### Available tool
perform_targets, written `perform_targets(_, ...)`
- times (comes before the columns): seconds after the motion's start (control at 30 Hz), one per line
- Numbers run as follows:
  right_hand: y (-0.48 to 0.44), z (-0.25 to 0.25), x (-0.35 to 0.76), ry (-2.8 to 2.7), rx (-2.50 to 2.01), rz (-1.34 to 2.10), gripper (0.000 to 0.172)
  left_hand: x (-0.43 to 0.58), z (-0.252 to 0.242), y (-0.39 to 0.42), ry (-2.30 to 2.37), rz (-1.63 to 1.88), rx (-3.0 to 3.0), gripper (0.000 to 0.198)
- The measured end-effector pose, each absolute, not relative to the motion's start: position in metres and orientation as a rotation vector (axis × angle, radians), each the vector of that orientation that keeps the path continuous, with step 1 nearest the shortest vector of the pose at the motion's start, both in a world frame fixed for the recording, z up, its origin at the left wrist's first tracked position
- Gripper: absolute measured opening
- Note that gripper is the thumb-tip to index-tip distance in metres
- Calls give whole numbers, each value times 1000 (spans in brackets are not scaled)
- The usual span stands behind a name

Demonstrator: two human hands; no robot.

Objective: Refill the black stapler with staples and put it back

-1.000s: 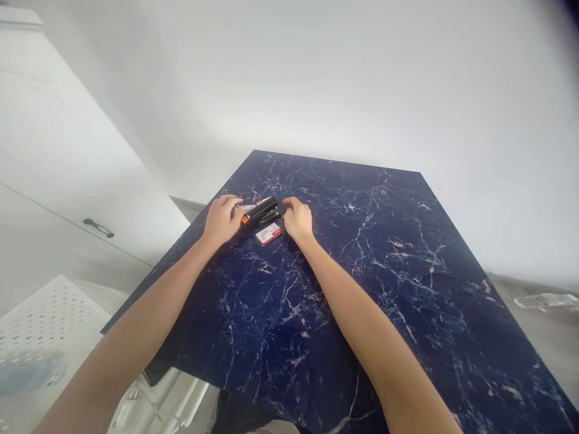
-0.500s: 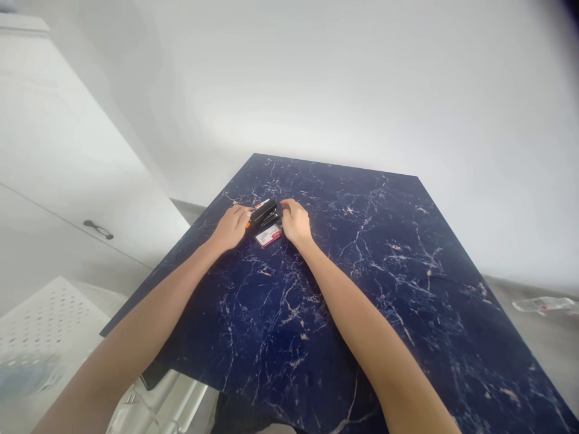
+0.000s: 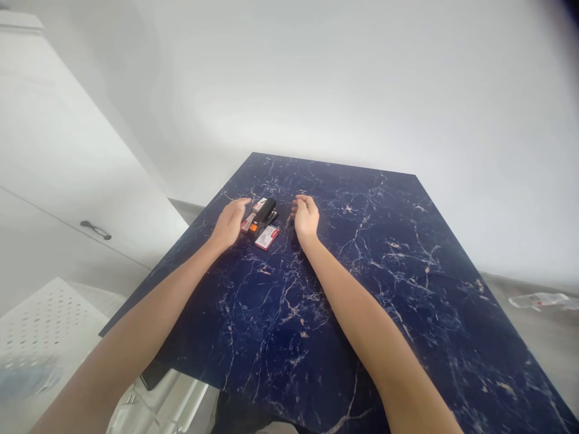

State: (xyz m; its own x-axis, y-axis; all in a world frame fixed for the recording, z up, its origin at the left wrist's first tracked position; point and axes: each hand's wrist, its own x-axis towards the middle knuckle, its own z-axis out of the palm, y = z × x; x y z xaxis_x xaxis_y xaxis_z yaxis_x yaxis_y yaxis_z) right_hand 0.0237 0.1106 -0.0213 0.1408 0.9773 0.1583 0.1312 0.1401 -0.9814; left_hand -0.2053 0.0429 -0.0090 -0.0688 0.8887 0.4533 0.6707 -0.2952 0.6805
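A black stapler (image 3: 265, 213) with an orange part (image 3: 253, 227) at its near end lies on the dark blue marble tabletop (image 3: 344, 289). A small white and red box of staples (image 3: 266, 237) sits just in front of it. Two more small red and white packets (image 3: 259, 205) (image 3: 247, 223) lie close against its sides. My left hand (image 3: 230, 223) rests just left of the group, its fingers open and holding nothing. My right hand (image 3: 306, 216) is open and empty, a short gap right of the stapler.
A white cabinet door with a dark handle (image 3: 95, 229) stands to the left, above a white perforated panel (image 3: 45, 325). A transparent plastic item (image 3: 538, 300) lies on the grey floor to the right. A pale wall rises behind the table.
Both hands have let go of the stapler and drawn apart from it. The stapler now points more away from me, and the packets beside it show.
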Motion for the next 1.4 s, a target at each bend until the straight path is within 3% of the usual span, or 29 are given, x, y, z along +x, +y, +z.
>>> perform_targets(0.13, 120, -24, 31, -1013, -1304, 893, 49, -218, -15, 56, 1712, 1761, 1304, 55)
perform_targets(0.27, 131, -27, 42, -880, -1302, 870, 50, -228, -14, 64, 1755, 2025, 1001, 42)
perform_targets(0.53, 115, -25, 150, -820, -1288, 759, 26, -223, -5, 60, 1785, 1946, 1153, 34)
perform_targets(0.7, 76, -18, 238, -810, -1340, 630, 21, -208, 6, 42, 1784, 1886, 1468, 32)
perform_targets(0.8, 52, -19, 259, -875, -1357, 615, 22, -185, 15, 20, 1743, 1751, 1916, 34)
perform_targets(0.97, 18, -12, 243, -1390, -1436, 408, 26, -121, 16, -17, 1283, 1177, 2648, 33)
perform_targets(1.1, -3, 0, 215, -1976, -1221, 246, 49, -86, 6, -28, 951, 792, 2796, 46)
perform_targets(1.23, -15, 4, 187, -2312, -997, 259, 66, -74, 5, -23, 921, 670, 2762, 50)
perform_targets(1.4, -14, 2, 169, -2527, -848, 316, 68, -67, 10, -17, 781, 563, 2703, 52)
